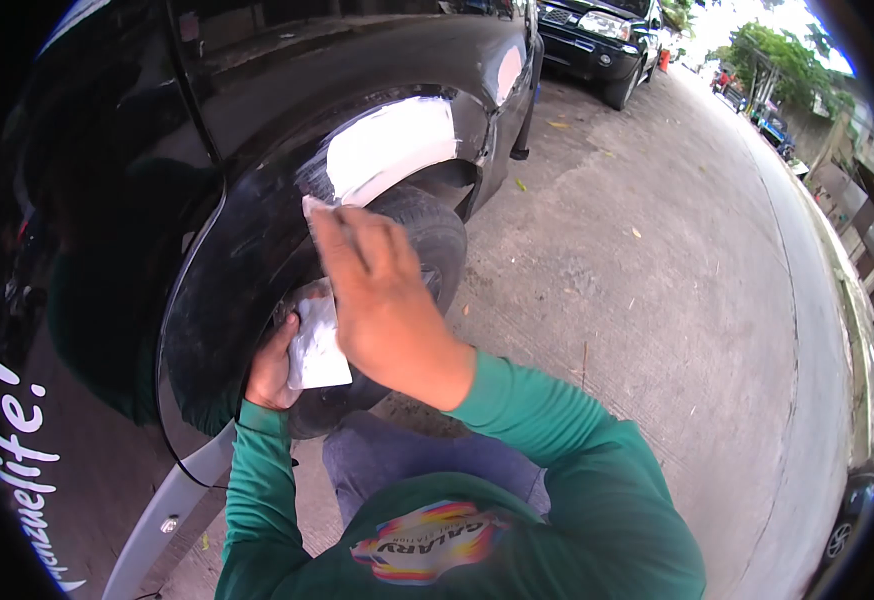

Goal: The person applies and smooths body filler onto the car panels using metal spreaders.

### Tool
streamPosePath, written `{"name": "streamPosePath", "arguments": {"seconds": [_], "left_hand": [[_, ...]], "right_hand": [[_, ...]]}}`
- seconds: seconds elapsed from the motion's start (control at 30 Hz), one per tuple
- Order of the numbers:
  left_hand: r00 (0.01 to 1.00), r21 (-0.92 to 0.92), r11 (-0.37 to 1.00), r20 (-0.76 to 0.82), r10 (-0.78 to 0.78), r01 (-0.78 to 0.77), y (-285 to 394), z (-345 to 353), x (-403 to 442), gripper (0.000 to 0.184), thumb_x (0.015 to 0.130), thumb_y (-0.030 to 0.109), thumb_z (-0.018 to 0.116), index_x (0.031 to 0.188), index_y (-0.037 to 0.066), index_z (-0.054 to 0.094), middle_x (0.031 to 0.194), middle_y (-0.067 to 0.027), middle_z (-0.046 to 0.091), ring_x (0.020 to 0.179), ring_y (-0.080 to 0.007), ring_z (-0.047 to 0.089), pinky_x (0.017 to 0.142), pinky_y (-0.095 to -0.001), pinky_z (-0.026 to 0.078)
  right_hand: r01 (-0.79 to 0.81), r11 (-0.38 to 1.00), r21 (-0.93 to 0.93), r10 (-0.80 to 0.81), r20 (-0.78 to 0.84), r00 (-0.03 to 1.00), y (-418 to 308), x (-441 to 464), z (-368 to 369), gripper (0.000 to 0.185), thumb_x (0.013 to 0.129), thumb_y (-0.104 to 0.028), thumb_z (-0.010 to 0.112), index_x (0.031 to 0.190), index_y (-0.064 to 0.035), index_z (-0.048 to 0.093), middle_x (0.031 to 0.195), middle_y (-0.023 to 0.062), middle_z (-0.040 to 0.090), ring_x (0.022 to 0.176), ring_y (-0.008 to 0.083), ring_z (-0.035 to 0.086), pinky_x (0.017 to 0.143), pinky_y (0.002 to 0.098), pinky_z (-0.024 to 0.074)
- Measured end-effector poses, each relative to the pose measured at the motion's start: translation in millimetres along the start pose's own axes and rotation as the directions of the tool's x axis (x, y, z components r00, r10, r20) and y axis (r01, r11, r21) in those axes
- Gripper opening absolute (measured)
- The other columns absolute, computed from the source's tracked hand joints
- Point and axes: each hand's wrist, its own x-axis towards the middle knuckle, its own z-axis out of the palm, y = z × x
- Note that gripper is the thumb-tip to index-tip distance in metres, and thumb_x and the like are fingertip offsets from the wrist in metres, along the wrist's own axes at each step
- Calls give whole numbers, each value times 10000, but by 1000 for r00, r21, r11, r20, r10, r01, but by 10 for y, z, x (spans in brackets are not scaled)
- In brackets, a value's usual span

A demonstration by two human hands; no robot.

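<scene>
My left hand (272, 367) grips a flat, pale mixing plate (319, 350) smeared with white filler, held low in front of the wheel. My right hand (382, 300) is raised above it, fingers together, pinching a thin putty spreader (311, 205), mostly hidden by the fingers. The spreader is at the lower left end of a white filler patch (392, 145) on the black wheel arch (267, 190). Thin streaks of filler show along the patch's left edge. Behind my right hand is the tire (442, 245).
A smaller pale patch (508, 72) marks the body near the vehicle's end. Another dark vehicle (597, 40) is parked beyond. Concrete pavement (607, 270) lies to the right, bordered by a low curb (852, 330). A grey side step (172, 515) runs at lower left.
</scene>
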Motion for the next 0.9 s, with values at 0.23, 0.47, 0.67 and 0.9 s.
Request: {"name": "streamPosePath", "arguments": {"seconds": [0.23,0.47,0.67,0.9], "left_hand": [[997,33,999,66,-30,28,-6,-163,12,583,1208,382,592,1677,39,548,1557,-105,717,1366,-253,732,1184,-425,581],[998,34,998,26,58,-58,37,28,-42,620,1178,440,650,1662,60,568,1487,-116,750,1290,-249,771,1133,-421,617],[986,38,999,167,-3,-3,100,66,-72,631,1189,481,624,1696,115,543,1512,-100,730,1316,-221,758,1125,-402,622],[990,24,996,107,-90,88,-9,-83,-37,622,1205,470,599,1731,152,505,1535,-97,717,1338,-199,748,1116,-369,645]], "right_hand": [[-267,959,92,281,-220,934,1502,365,-132,647,908,92,521,1551,83,599,1416,369,678,1378,543,630,1230,536,490],[-578,709,403,630,6,777,1897,842,-227,696,903,91,460,1577,79,632,1452,262,748,1349,329,720,1177,369,513],[-561,790,248,578,6,816,1961,933,-29,707,908,91,468,1598,74,618,1452,276,750,1338,342,731,1158,378,529],[-549,817,178,556,11,831,2075,917,58,733,922,82,495,1649,44,579,1582,298,674,1489,362,650,1245,389,470]]}}
